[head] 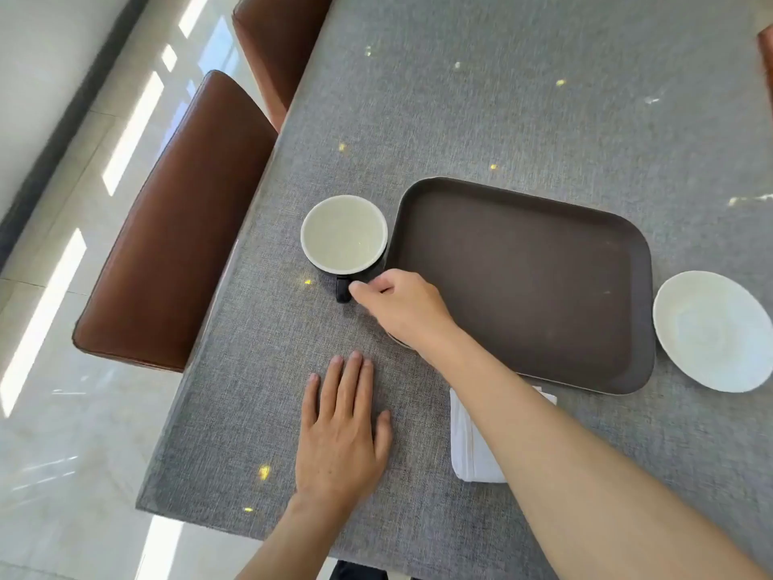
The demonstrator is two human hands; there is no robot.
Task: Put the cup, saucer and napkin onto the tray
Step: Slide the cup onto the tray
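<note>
A black cup (344, 234) with a white inside stands on the grey table, just left of the dark brown tray (523, 282). The tray has nothing on it. My right hand (401, 305) reaches across to the cup's black handle (343, 288), and its fingertips touch the handle. My left hand (343, 429) lies flat on the table, palm down, nearer to me. A white saucer (713, 330) sits on the table right of the tray. Below the tray's near edge lies a folded white napkin (472, 445), partly hidden under my right forearm.
Two brown leather chairs (167, 228) stand along the table's left edge (234, 253). Beyond them is a glossy tiled floor. The grey tablecloth stretches far behind the tray, and a third chair's corner (766, 48) shows at the far right.
</note>
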